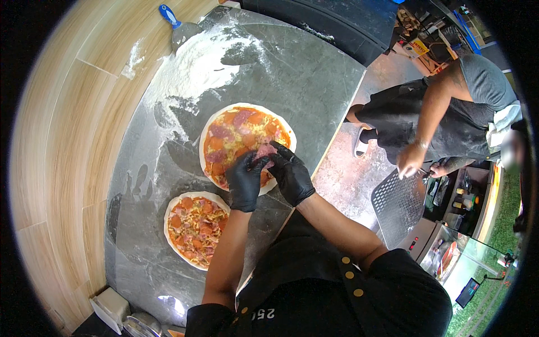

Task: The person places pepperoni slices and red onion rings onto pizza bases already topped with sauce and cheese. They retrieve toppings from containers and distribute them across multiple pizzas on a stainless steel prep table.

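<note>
Both my hands wear black gloves and meet over the near right part of a larger raw pizza, topped with sauce, cheese, pepperoni and pink meat slices. Between them is a slice of pink cured meat. My right hand pinches it with the fingertips. The fingers of my left hand are closed at the slice's lower left edge. A smaller raw pizza with pepperoni, chopped meat and cheese lies nearer, to the left, partly behind my left forearm.
Loose flour covers the far left of the grey counter. A blue-handled scraper lies at the wood-look wall. On the right, a person in a dark apron holds a perforated pizza peel beyond the counter's edge.
</note>
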The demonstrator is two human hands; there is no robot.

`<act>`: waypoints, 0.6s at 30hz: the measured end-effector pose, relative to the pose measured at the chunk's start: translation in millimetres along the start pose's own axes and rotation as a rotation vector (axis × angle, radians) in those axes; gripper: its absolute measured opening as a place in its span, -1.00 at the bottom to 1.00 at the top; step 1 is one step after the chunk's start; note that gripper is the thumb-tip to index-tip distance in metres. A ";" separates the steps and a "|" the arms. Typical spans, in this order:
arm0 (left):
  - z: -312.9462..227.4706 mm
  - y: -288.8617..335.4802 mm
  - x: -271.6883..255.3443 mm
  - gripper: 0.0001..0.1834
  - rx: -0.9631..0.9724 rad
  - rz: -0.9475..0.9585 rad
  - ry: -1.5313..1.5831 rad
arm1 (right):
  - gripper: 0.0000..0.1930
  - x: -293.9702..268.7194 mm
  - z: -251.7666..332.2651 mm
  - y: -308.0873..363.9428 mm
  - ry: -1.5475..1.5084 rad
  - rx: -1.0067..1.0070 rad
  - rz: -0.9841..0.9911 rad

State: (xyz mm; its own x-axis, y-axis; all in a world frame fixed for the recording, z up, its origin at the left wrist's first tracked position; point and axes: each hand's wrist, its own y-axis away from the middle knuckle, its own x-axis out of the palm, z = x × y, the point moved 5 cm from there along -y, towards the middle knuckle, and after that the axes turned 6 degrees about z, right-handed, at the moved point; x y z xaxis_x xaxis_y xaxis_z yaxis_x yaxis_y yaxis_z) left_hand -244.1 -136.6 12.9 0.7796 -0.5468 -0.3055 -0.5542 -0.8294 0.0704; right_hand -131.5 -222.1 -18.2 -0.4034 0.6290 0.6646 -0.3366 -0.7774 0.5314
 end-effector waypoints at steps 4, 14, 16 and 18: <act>-1.8 -20.9 -10.0 -0.83 0.159 -0.119 -0.207 | -0.61 -19.0 1.0 -0.8 0.090 -0.021 -0.073; -5.7 -85.9 21.2 -0.78 0.465 0.077 -0.812 | -0.61 -41.0 10.4 4.5 -0.112 -0.013 -0.039; -11.3 -63.2 19.6 -0.74 0.444 0.049 -0.723 | -0.60 -38.6 16.8 3.3 -0.065 -0.005 -0.041; -11.6 -38.8 18.9 -0.68 0.295 0.110 -0.414 | -0.61 -32.2 21.6 1.4 -0.067 -0.013 -0.031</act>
State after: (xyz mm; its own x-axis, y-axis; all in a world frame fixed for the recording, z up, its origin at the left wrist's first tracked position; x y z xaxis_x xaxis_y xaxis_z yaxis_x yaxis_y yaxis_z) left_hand -204.4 -116.1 15.4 0.5645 -0.4881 -0.6657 -0.7316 -0.6693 -0.1297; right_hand -100.6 -243.6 -27.5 -0.3345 0.6504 0.6820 -0.3593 -0.7570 0.5457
